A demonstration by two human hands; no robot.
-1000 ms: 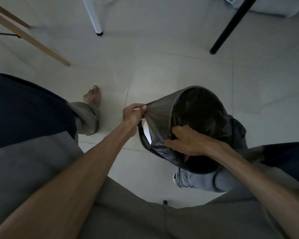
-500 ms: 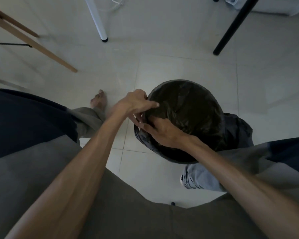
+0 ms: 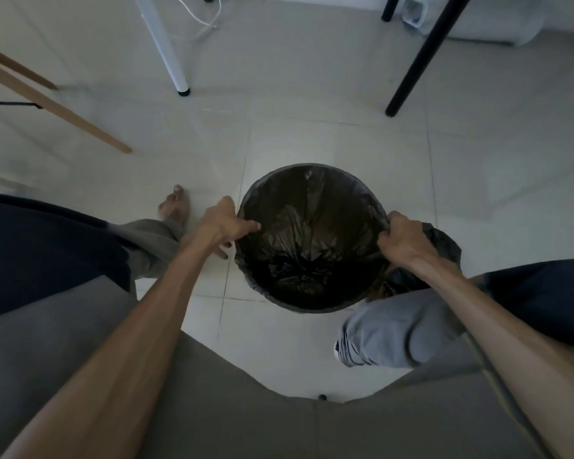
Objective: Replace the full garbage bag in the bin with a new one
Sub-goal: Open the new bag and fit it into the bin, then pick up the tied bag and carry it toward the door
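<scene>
A round bin (image 3: 289, 304) stands upright on the tiled floor between my legs. A black garbage bag (image 3: 309, 226) lines it, its mouth stretched over the rim and its crumpled bottom hanging inside. My left hand (image 3: 221, 223) rests on the bag's left rim, thumb over the edge and fingers down the outside. My right hand (image 3: 401, 240) pinches the bag's edge at the right rim. A dark bundle of plastic, seemingly another garbage bag (image 3: 443, 241), lies just right of the bin, partly hidden behind my right hand.
My bare left foot (image 3: 174, 203) is left of the bin and my right knee (image 3: 388, 332) is close in front of it. A white table leg (image 3: 166, 51), a black leg (image 3: 418, 61) and wooden legs (image 3: 47, 104) stand beyond. A white cable (image 3: 199, 21) lies at the back.
The bin went from tilted to upright. My hands, together at the left rim before, have spread to opposite sides; the bag's mouth is now stretched around the whole rim.
</scene>
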